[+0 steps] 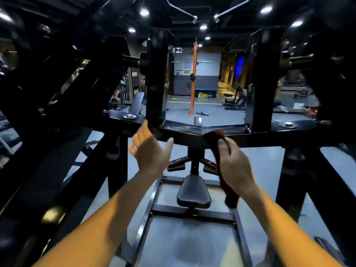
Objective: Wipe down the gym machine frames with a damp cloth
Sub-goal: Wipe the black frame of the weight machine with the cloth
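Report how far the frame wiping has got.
Done: nothing certain, though the crossbar looks glossy. In hand: the right hand grips the cloth at the crossbar's centre; the left hand is open, holding nothing. Left: whether the uprights are wiped is unclear.

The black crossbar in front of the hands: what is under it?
Under the black crossbar a post goes down to a padded seat on the base frame, with grey floor around. The right hand and its brown cloth cover part of the bar and frame.
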A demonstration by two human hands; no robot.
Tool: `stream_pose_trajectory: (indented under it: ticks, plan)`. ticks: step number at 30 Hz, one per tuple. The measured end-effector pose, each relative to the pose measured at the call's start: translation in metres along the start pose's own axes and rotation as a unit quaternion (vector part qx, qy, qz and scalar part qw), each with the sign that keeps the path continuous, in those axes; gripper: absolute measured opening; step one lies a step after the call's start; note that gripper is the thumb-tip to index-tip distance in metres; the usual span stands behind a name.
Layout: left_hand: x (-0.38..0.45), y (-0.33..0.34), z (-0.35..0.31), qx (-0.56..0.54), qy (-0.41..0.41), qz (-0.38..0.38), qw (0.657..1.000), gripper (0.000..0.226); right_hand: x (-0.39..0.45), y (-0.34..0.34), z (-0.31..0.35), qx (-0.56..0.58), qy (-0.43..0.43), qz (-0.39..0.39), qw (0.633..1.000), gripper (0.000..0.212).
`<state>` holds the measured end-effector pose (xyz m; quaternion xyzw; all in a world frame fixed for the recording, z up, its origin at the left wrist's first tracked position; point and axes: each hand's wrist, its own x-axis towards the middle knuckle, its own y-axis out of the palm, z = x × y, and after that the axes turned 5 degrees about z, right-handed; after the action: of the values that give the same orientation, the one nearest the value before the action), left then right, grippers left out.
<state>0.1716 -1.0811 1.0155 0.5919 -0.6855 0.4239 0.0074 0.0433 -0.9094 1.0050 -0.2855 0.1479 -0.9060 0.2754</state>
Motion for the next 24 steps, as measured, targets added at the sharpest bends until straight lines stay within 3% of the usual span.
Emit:
stream_pose_trajectory:
  ticks: [2, 5, 10, 12, 16, 20, 22, 24]
  plan:
    - [0.028, -0.003, 0.008, 0.076, 0.070, -0.047, 0.994, 0.119, 0.019, -0.025, 0.003, -0.080, -0.023, -0.059, 0.995, 0.033]
    - [0.067, -0.004, 0.011, 0.144, 0.117, 0.029, 0.982, 0.144, 0.040, -0.056, 0.008, -0.273, -0.040, -0.104, 0.955, 0.045]
    - [0.086, 0.011, 0.026, 0.050, 0.127, 0.024, 0.990, 0.146, 0.061, -0.062, 0.003, -0.467, -0.076, -0.074, 0.878, 0.036]
    - [0.088, 0.019, 0.035, 0.043, 0.143, 0.012, 0.989, 0.142, 0.066, -0.054, 0.000, -0.497, -0.052, -0.059, 0.864, 0.033]
    - [0.083, 0.025, 0.039, 0.042, 0.166, -0.043, 0.984, 0.137, 0.074, -0.029, 0.014, -0.451, -0.045, -0.028, 0.891, 0.040]
    - [0.080, 0.032, 0.043, 0.044, 0.180, -0.082, 0.979, 0.135, 0.055, -0.018, 0.022, -0.511, -0.092, 0.027, 0.854, 0.040]
    - [0.080, 0.032, 0.046, 0.045, 0.180, -0.074, 0.980, 0.134, 0.061, -0.036, 0.018, -0.533, -0.040, 0.013, 0.845, 0.039]
    - [0.081, 0.032, 0.047, 0.044, 0.177, -0.073, 0.981, 0.134, 0.076, -0.046, 0.017, -0.508, 0.042, -0.020, 0.860, 0.038]
